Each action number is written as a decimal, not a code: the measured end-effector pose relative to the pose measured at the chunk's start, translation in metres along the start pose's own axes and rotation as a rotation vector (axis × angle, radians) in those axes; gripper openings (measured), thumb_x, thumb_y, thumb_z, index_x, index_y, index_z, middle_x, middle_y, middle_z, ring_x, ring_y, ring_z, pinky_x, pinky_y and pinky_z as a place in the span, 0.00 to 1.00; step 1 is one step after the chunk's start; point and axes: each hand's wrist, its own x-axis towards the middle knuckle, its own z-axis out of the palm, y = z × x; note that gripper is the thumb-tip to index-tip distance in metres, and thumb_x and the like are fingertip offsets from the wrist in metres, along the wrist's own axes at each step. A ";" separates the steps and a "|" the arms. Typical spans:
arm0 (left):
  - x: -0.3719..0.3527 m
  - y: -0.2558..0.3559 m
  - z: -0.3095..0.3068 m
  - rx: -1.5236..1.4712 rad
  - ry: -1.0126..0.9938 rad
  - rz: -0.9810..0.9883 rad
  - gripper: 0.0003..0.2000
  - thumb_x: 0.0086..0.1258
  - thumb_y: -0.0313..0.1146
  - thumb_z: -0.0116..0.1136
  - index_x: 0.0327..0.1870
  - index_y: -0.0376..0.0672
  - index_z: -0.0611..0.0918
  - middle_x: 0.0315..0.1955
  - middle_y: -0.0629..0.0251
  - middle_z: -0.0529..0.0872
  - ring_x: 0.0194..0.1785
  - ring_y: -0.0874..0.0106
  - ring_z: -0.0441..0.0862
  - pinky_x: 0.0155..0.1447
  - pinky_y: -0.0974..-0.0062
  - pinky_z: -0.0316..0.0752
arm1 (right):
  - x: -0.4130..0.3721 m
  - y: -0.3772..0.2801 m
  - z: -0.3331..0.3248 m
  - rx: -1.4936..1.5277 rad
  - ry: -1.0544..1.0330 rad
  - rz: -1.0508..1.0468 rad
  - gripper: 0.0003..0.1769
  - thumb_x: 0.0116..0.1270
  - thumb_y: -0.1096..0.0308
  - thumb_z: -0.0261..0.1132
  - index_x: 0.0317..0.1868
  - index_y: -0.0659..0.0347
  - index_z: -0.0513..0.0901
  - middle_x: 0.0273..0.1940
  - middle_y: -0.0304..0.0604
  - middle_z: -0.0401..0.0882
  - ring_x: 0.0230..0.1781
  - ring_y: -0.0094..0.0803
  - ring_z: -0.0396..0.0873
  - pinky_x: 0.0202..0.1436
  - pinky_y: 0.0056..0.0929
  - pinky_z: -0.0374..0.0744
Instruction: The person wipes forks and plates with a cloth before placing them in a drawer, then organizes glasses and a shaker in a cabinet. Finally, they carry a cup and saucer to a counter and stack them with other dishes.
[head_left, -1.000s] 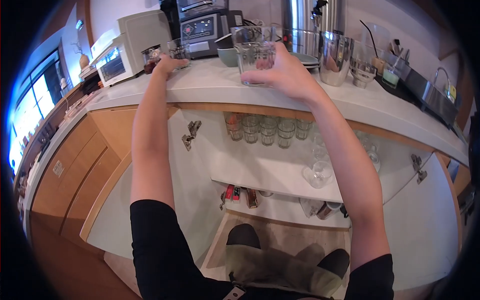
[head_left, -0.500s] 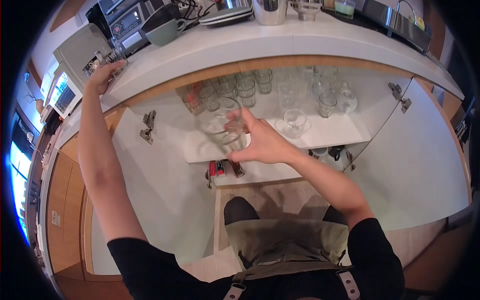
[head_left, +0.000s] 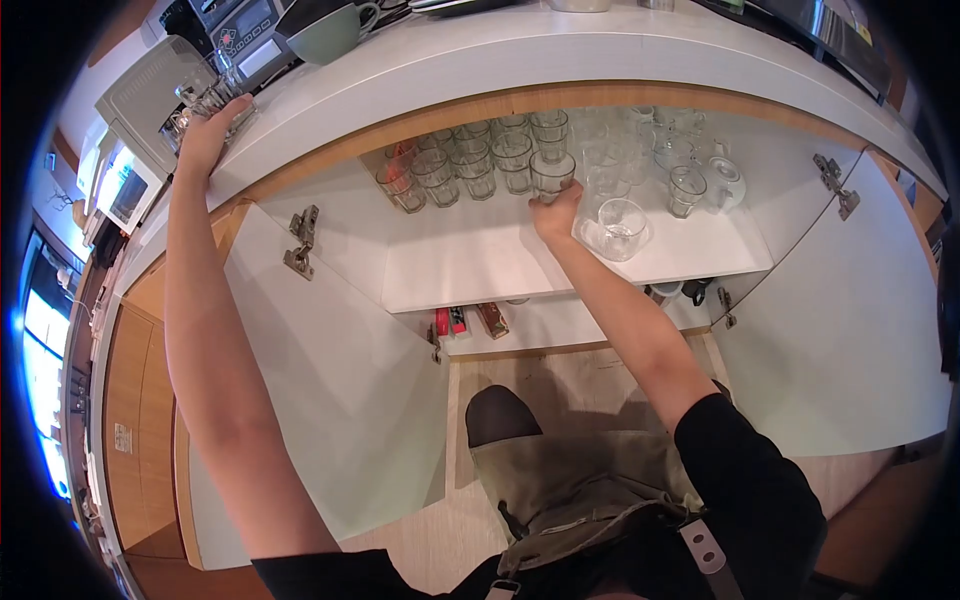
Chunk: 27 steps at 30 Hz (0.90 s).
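My right hand (head_left: 556, 212) is closed around the lower part of a clear drinking glass (head_left: 552, 172). That glass is upright at the front of the rows of similar glasses (head_left: 472, 165) on the upper cabinet shelf (head_left: 450, 262). To its right are a clear glass cup on a saucer (head_left: 621, 228) and a short tumbler (head_left: 686, 192). My left hand (head_left: 206, 132) reaches to the counter's left end, its fingers curled at a cluster of clear glasses (head_left: 208, 98). The hand partly hides what it grips there.
Open cabinet doors (head_left: 330, 370) stand on both sides, with metal hinges (head_left: 303, 242). The counter edge (head_left: 480, 65) overhangs the shelf. Small boxes (head_left: 492, 320) lie on the lower shelf. A green cup (head_left: 328, 38) sits on the counter near a grey machine (head_left: 240, 40).
My right hand has moved the glass away from me and to the right, from in front of the shelf to the glass rows. My left hand stays at the counter glasses. The view has tilted down.
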 end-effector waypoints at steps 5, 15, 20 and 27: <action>0.003 -0.004 0.001 -0.013 0.033 0.101 0.31 0.57 0.56 0.71 0.53 0.38 0.87 0.49 0.54 0.87 0.52 0.65 0.83 0.60 0.68 0.73 | 0.029 0.010 0.023 -0.113 0.100 0.026 0.48 0.54 0.78 0.73 0.71 0.74 0.53 0.68 0.66 0.58 0.70 0.61 0.60 0.76 0.51 0.60; 0.023 -0.021 -0.001 -0.051 0.058 0.081 0.61 0.52 0.58 0.78 0.73 0.20 0.53 0.55 0.46 0.81 0.57 0.63 0.80 0.66 0.71 0.71 | 0.057 0.022 0.047 -0.062 0.118 0.022 0.51 0.53 0.81 0.72 0.73 0.73 0.50 0.72 0.66 0.55 0.75 0.62 0.54 0.79 0.51 0.55; 0.009 -0.011 0.001 -0.069 0.095 0.066 0.63 0.52 0.59 0.78 0.73 0.19 0.51 0.56 0.43 0.80 0.59 0.60 0.80 0.67 0.71 0.70 | 0.057 0.020 0.040 -0.066 0.031 0.076 0.55 0.54 0.80 0.71 0.76 0.74 0.46 0.75 0.67 0.51 0.78 0.61 0.49 0.83 0.48 0.51; 0.013 -0.021 -0.001 -0.119 0.195 0.035 0.60 0.49 0.52 0.80 0.75 0.24 0.53 0.61 0.40 0.78 0.64 0.56 0.77 0.69 0.68 0.69 | -0.125 -0.051 -0.051 0.369 -0.412 -0.113 0.46 0.65 0.80 0.65 0.79 0.72 0.51 0.80 0.63 0.51 0.82 0.50 0.53 0.83 0.42 0.54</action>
